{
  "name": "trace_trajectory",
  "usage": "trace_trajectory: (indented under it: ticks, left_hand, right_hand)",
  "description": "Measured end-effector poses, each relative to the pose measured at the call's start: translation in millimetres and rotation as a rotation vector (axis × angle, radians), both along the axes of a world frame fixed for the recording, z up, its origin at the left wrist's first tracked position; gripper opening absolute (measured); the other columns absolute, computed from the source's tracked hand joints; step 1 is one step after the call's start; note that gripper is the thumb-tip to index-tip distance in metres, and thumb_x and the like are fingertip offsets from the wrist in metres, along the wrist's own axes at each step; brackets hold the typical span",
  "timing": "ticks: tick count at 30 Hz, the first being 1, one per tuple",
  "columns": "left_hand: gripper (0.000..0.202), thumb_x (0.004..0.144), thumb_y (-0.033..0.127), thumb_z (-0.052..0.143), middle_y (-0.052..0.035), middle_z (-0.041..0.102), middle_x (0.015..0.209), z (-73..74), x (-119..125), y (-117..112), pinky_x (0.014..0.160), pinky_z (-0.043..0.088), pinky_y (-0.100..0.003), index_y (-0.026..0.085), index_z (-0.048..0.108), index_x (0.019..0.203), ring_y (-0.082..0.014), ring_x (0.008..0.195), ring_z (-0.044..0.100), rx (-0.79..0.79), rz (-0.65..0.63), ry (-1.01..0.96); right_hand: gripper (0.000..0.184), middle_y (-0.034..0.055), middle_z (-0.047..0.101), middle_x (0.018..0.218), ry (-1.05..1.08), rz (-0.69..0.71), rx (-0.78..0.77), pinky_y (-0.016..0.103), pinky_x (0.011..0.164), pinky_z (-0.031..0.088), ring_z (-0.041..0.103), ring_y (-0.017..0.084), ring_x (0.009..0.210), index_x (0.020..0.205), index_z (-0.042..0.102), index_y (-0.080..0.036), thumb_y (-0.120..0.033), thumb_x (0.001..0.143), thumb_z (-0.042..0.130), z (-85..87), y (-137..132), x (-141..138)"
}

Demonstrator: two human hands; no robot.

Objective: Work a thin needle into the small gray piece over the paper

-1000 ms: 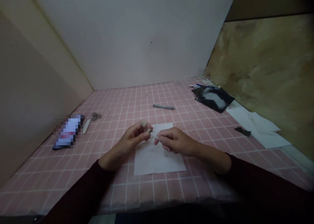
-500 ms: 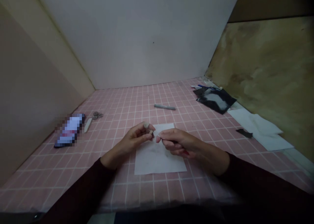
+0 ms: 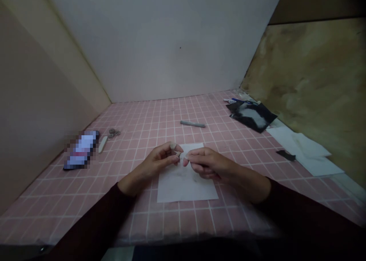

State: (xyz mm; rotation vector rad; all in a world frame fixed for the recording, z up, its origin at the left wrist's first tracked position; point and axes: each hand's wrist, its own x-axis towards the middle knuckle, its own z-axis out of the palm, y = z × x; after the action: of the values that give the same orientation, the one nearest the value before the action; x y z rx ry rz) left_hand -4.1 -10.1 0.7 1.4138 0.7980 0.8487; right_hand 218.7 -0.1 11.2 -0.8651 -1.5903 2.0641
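Above a white sheet of paper [image 3: 185, 188], my left hand [image 3: 160, 158] is closed in a pinch. Between its thumb and fingers sits a small pale brownish piece [image 3: 177, 154], too small to name. A greyish wrap [image 3: 173, 146] shows on one of its fingertips. Just to the right, my right hand [image 3: 204, 162] is closed too, thumb pressed against the forefinger and the other fingers curled in. What it pinches, if anything, is hidden. The fingertips of both hands face each other with a narrow gap. Faint grey smudges mark the paper below.
A grey stick [image 3: 192, 124] lies beyond the paper. On the left are a phone [image 3: 82, 148], a pale flat strip [image 3: 103, 144] and a small metallic item [image 3: 113, 132]. Black sheets [image 3: 261, 125], white papers [image 3: 317, 164] and a dark scrap [image 3: 286, 155] lie right.
Both hands keep their pinches over the paper. The right hand's fingers have curled in slightly, and the whole view has shifted a little.
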Motion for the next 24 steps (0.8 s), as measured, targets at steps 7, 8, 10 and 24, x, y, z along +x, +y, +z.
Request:
trace_trajectory:
  ticks: [7, 8, 10, 24]
  left_hand:
    - [0.019, 0.091, 0.027, 0.063, -0.0030, 0.061, 0.085, 1.4, 3, -4, 0.076, 0.042, -0.028, 0.018, 0.060, 0.107, -0.0147, 0.082, 0.057, 0.027, 0.029, -0.066]
    - [0.019, 0.090, 0.028, 0.064, -0.0020, 0.059, 0.084, 0.2, 4, -4, 0.073, 0.041, -0.027, 0.017, 0.061, 0.105, -0.0130, 0.078, 0.055, 0.033, 0.049, -0.058]
    - [0.019, 0.089, 0.030, 0.065, 0.0001, 0.055, 0.080, -3.5, 4, -1, 0.066, 0.038, -0.024, 0.016, 0.062, 0.101, -0.0099, 0.069, 0.049, 0.029, 0.093, -0.031]
    - [0.021, 0.092, 0.029, 0.062, -0.0038, 0.063, 0.089, 1.1, 1, -3, 0.081, 0.043, -0.030, 0.018, 0.058, 0.108, -0.0161, 0.087, 0.059, 0.003, 0.012, -0.036]
  right_hand:
    - [0.025, -0.0088, 0.039, 0.053, -0.014, 0.010, 0.071, 0.019, 0.038, 0.021, 0.024, 0.005, 0.038, 0.092, 0.061, -0.016, -0.037, 0.095, 0.047, -1.7, -3, -2]
    - [0.025, -0.0066, 0.043, 0.055, -0.083, -0.015, 0.272, 0.020, 0.043, 0.028, 0.032, 0.007, 0.042, 0.090, 0.061, -0.016, -0.034, 0.096, 0.046, -4.5, -5, -4]
    - [0.021, -0.0011, 0.051, 0.062, -0.230, -0.074, 0.697, 0.025, 0.055, 0.036, 0.044, 0.011, 0.053, 0.086, 0.061, -0.015, -0.025, 0.094, 0.044, -10.2, -9, -6]
    - [0.018, -0.0104, 0.034, 0.054, 0.095, -0.005, -0.297, 0.018, 0.034, 0.008, 0.011, 0.004, 0.039, 0.091, 0.058, -0.016, -0.032, 0.092, 0.049, 8.2, 0, 1]
